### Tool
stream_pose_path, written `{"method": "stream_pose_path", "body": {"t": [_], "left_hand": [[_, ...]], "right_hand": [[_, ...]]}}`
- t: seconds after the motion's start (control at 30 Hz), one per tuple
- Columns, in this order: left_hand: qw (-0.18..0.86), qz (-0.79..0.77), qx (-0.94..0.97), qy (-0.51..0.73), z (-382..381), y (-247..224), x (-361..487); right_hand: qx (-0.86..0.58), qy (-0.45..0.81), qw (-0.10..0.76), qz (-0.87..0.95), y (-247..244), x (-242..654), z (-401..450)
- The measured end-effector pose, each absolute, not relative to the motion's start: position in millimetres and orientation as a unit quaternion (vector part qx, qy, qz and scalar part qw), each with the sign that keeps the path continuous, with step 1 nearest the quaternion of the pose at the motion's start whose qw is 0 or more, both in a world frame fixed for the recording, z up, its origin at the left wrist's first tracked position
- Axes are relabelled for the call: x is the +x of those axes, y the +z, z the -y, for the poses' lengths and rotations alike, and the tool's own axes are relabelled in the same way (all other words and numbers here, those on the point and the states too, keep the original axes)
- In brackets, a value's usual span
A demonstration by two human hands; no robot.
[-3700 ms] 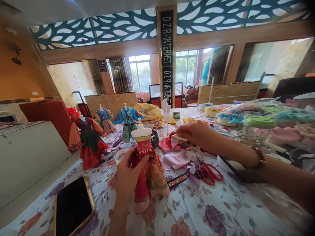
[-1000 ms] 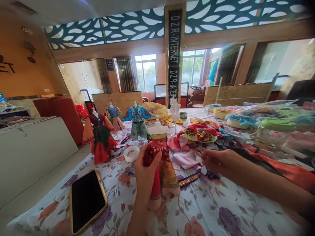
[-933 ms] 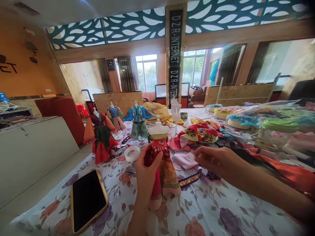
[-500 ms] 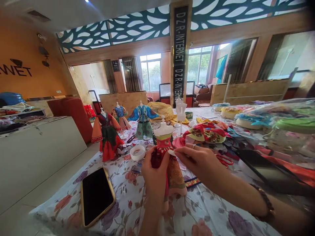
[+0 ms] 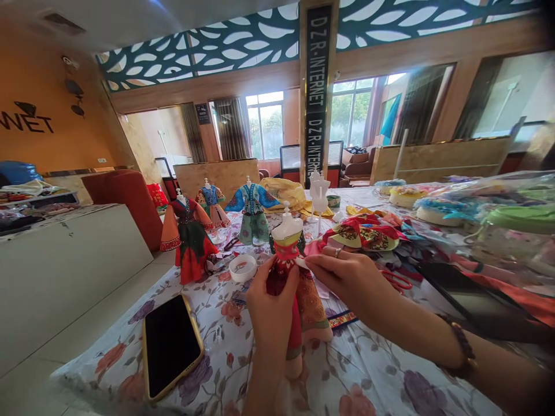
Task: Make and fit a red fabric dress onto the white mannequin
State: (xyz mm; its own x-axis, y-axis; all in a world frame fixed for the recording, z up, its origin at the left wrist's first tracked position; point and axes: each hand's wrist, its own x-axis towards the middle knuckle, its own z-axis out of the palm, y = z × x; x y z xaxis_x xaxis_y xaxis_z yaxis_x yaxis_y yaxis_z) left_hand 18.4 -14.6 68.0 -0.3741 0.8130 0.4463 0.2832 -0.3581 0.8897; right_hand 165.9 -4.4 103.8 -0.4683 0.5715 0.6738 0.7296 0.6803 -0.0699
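A small white mannequin [image 5: 287, 230] in a red top and a long red and brown patterned skirt [image 5: 313, 300] stands in front of me. My left hand [image 5: 269, 306] is closed around its waist, thumb and fingers pressing the cloth. Beside the waist, my right hand [image 5: 353, 276] pinches a small, flat white piece [image 5: 302, 263] against or close to the red fabric; its exact kind is unclear. Left of the mannequin sits a round white dish [image 5: 243, 268]. A patterned ribbon strip [image 5: 342, 319] lies under my right forearm.
Several dressed miniature mannequins, one in blue [image 5: 250, 211] and one in red and green [image 5: 189, 242], stand back left. A phone [image 5: 172, 346] lies front left. Fabric scraps [image 5: 364, 234], red-handled scissors [image 5: 396, 281], a dark device [image 5: 463, 294] and a green-lidded jar [image 5: 518, 237] occupy the right.
The mannequin is turned and tilted slightly, its skirt hem a little further right. My right hand has shifted slightly with the white piece, which stays at the waist.
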Motion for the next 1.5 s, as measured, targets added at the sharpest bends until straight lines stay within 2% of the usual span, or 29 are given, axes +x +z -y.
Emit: {"method": "stream_pose_path", "body": {"t": [0.3, 0.57, 0.77, 1.0, 1.2, 1.5], "left_hand": [[0.262, -0.503, 0.509, 0.647, 11.8, 70.4, 19.7], [0.321, -0.450, 0.504, 0.664, 7.7, 74.0, 18.9], [0.316, -0.461, 0.505, 0.658, 8.9, 75.1, 19.7], [0.289, -0.478, 0.511, 0.654, 9.3, 75.5, 21.5], [0.311, -0.485, 0.528, 0.624, 12.2, 83.9, 17.3], [0.241, -0.500, 0.532, 0.640, 8.8, 81.5, 17.5]], "right_hand": [[-0.437, -0.082, 0.260, 0.857, 125.9, 160.0, 9.5], [-0.433, -0.126, 0.185, 0.873, 134.1, 159.3, 8.2], [-0.456, -0.022, 0.284, 0.843, 115.6, 173.1, 5.7], [-0.443, 0.135, 0.438, 0.771, 100.2, 165.6, 5.8], [-0.472, 0.063, 0.468, 0.745, 95.4, 155.4, 6.2], [-0.481, 0.037, 0.461, 0.745, 93.6, 152.5, -4.7]]}}
